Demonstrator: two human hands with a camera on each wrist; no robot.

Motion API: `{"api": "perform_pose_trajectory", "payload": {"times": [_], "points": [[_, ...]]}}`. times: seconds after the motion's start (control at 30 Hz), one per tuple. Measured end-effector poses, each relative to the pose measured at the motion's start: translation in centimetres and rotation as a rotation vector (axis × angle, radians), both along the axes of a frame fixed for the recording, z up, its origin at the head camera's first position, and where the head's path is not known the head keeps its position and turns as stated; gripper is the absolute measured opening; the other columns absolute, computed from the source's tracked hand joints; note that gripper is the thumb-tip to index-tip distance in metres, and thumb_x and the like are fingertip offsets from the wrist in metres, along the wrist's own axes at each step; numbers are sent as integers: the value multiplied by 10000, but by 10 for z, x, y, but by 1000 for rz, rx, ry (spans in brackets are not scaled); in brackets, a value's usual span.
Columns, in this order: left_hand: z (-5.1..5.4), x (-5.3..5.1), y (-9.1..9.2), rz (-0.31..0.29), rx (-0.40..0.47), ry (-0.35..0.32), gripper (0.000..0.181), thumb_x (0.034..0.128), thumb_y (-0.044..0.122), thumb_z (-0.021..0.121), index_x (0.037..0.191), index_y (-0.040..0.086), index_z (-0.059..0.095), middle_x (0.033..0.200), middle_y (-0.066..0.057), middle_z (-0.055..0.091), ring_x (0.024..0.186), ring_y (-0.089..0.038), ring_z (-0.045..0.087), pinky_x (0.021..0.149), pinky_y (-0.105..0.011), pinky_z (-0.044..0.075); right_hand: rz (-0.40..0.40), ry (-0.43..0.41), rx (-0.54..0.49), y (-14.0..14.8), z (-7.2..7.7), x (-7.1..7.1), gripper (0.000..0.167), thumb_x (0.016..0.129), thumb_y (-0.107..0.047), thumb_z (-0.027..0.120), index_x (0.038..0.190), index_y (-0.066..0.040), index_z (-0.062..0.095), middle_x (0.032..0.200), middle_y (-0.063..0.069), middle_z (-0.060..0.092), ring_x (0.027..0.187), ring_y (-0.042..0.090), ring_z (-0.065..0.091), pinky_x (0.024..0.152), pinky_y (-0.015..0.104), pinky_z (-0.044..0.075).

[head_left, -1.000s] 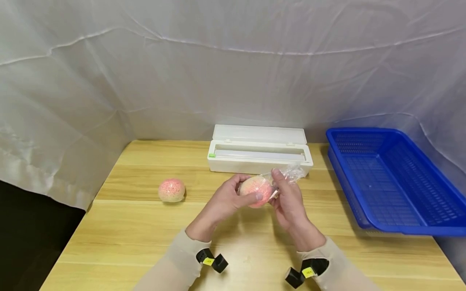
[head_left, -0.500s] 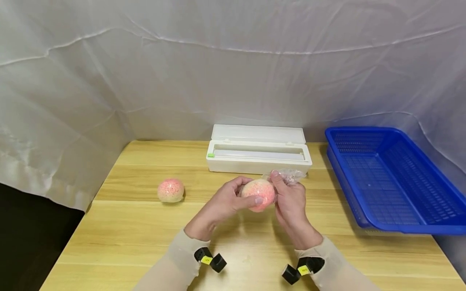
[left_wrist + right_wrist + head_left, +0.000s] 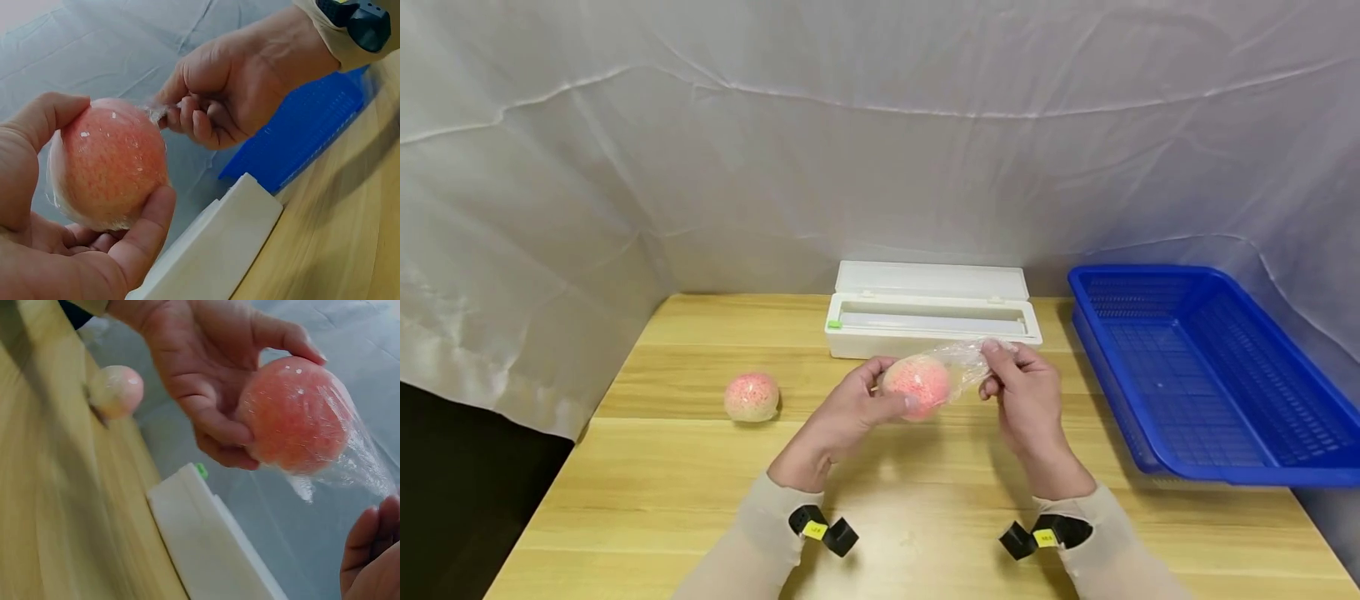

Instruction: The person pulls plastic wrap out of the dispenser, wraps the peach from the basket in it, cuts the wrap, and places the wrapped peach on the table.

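Observation:
A pink and cream peach (image 3: 917,385) is held above the table in my left hand (image 3: 850,408), thumb on the near side and fingers curled beneath. Clear cling film (image 3: 359,456) covers this peach and stretches off its right side. My right hand (image 3: 1026,396) pinches the loose end of the film between thumb and fingers, a short way from the fruit. In the left wrist view the film looks gathered and twisted where the right hand (image 3: 219,94) grips it. A second peach (image 3: 752,397), shiny as if wrapped, rests on the table to the left.
Behind the hands stands a white cling film box (image 3: 932,337) with its lid raised and a roll inside. A blue plastic basket (image 3: 1150,450) sits at the table's right side. Pale cloth (image 3: 880,167) hangs around the back and sides of the wooden table (image 3: 677,483).
My right hand has moved right, away from the peach, drawing the cling film out into a stretched tail. The left hand has shifted slightly left and up with the peach.

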State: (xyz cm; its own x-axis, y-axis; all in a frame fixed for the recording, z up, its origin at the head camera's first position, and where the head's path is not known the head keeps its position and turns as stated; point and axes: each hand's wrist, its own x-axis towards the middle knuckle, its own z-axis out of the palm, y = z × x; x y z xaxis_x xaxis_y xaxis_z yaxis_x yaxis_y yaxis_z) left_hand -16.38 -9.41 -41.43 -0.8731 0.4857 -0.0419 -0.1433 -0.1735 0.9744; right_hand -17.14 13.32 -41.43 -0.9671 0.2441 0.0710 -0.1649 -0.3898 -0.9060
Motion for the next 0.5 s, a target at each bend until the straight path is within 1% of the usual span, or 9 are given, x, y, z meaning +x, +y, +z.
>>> {"api": "perform_pose_trajectory", "payload": {"times": [0.1, 0.23, 0.33, 0.4, 0.5], "points": [[2, 1, -1, -15, 35, 14, 560, 895, 33, 712, 1390, -47, 462, 1381, -175, 523, 1134, -187, 618, 925, -285, 580, 7, -14, -39, 1, 2, 0, 242, 1017, -38, 683, 792, -96, 749, 591, -10, 595, 434, 62, 538, 468, 204, 505], [6, 4, -1, -54, 112, 30, 568, 875, 14, 715, 1380, -47, 464, 1359, -143, 534, 1113, -169, 641, 929, -266, 588, 68, -74, -95, -1, 2, 3, 266, 1041, -69, 654, 799, -101, 758, 574, -12, 598, 440, 60, 547, 481, 204, 514], [6, 5, 0, -93, 161, 34, 598, 851, 12, 745, 1380, -32, 469, 1340, -110, 546, 1114, -167, 652, 941, -264, 593, 103, -110, -108, -5, 1, 5, 291, 1059, -83, 628, 794, -105, 745, 573, -24, 597, 454, 51, 554, 486, 192, 509], [6, 5, 0, -123, 182, 40, 631, 844, 30, 783, 1387, -29, 469, 1333, -93, 547, 1130, -169, 641, 952, -266, 590, 132, -138, -108, -7, -1, 6, 307, 1074, -94, 603, 801, -110, 742, 597, -31, 607, 478, 47, 550, 489, 183, 488], [4, 5, 1, -157, 208, 50, 679, 842, 83, 839, 1398, -33, 468, 1332, -73, 549, 1158, -172, 616, 968, -266, 582, 191, -168, -110, -13, -5, 8, 309, 1093, -118, 571, 842, -115, 751, 700, -29, 663, 556, 39, 563, 507, 169, 469]]}}
